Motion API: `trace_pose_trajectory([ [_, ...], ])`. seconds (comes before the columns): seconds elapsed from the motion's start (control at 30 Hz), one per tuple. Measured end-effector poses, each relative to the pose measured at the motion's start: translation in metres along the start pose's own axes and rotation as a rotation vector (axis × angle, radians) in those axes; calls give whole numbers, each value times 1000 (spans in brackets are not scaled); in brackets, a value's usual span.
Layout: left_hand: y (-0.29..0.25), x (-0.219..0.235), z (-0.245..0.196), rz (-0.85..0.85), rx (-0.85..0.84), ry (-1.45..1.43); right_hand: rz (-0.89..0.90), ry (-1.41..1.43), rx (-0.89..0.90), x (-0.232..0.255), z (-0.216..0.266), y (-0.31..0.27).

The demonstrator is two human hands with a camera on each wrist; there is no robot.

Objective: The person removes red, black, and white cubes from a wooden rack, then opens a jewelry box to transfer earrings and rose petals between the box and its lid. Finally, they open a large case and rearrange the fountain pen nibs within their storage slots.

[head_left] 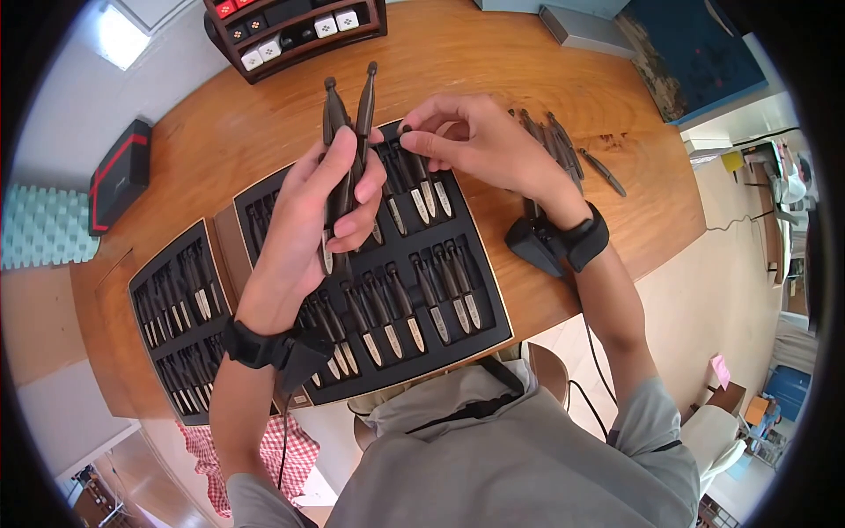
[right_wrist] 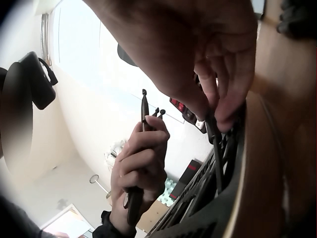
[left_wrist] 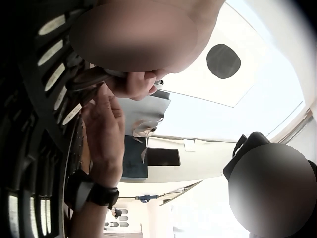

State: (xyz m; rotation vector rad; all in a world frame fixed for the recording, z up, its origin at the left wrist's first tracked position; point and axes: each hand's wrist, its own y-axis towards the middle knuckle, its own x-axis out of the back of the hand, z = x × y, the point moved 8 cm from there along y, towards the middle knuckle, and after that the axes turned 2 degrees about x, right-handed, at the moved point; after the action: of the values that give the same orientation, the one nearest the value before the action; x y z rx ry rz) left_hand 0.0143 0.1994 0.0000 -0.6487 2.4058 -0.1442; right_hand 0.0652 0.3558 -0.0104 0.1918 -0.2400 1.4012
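Note:
My left hand (head_left: pixel 327 189) grips a small bunch of dark, slim sticks (head_left: pixel 367 101), each with a round knob on top. They stand roughly upright above an open black case (head_left: pixel 482 282). Rows of similar sticks (head_left: pixel 458 295) with pale labelled tips lie in its slots. At the case's upper right corner, the thumb and fingertips of my right hand (head_left: pixel 480 141) pinch the knobbed end of one dark stick (right_wrist: pixel 214 131). That stick lies along the upper row. My left hand hides part of the slots beneath it.
To the right, a pile of loose dark sticks (head_left: pixel 556 141) lies on the wooden table (head_left: pixel 647 194), with a single stick (head_left: pixel 604 172) beside it. The case's other half (head_left: pixel 211 238) holds more. A rack of cubes (head_left: pixel 295 35) and a red-ribboned black box (head_left: pixel 121 176) stand behind.

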Motion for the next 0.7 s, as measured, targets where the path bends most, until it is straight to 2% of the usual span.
trace_pose_trajectory([
  [0.07, 0, 11, 9, -76, 35, 38, -24, -79, 41, -2, 3, 0],
  [0.13, -3, 23, 14, -66, 56, 6, -30, -262, 59, -2, 7, 1],
  [0.17, -6, 27, 16, -58, 51, 0, -29, -265, 50, -4, 2, 1],
  [0.23, -7, 27, 17, -29, 33, -8, -81, -378, 148, -3, 4, 2],
  [0.53, -13, 26, 17, 36, 70, -11, -111, -390, 59, -7, -2, 3],
  [0.57, -13, 26, 17, 47, 59, -11, -135, -478, 100, -7, 6, 0],
  [0.6, -13, 25, 17, 47, 59, -11, -135, -478, 99, -9, 8, 0],
  [0.67, -14, 22, 19, 76, 81, 21, -180, -132, 231, -14, 22, 2],
  [0.7, -14, 22, 19, 73, 81, 22, -178, -130, 232, -20, 25, 2],
])
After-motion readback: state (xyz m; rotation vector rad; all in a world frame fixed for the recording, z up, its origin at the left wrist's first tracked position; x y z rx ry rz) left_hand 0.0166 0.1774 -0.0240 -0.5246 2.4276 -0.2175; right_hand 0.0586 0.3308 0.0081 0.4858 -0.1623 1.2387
